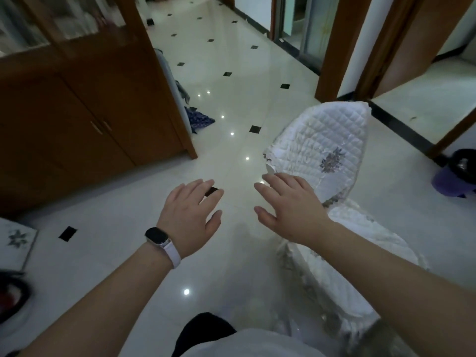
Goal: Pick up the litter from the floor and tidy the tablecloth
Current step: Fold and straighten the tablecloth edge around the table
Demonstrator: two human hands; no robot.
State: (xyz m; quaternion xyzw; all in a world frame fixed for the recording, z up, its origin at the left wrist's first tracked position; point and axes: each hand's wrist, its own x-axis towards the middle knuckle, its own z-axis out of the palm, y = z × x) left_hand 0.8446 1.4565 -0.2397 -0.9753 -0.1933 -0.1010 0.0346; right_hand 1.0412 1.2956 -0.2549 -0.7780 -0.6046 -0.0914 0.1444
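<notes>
View from above, looking down past a person's own two bare forearms to a glossy pale tiled floor [226,104] with small black diamond insets. At the far left edge lies a corner of a white quilted pad [15,240] with a flower motif. Behind it stands a brown wooden cabinet [77,112], and a blue patterned cloth [199,119] lies on the floor just beside the cabinet's far corner. The left hand [193,215], with a smartwatch [157,237] on a pale strap at the wrist, hovers palm down over the tiles, fingers straight and loosely spread, holding nothing. The right hand [288,210] is also palm down with its fingers spread. It is right at the near edge of the white quilted tablecloth [322,145]; whether they touch cannot be told. The tablecloth, embroidered with a purple flower, stands rumpled in a heap on the floor to the right. A purple tub [456,176] sits at the far right.
</notes>
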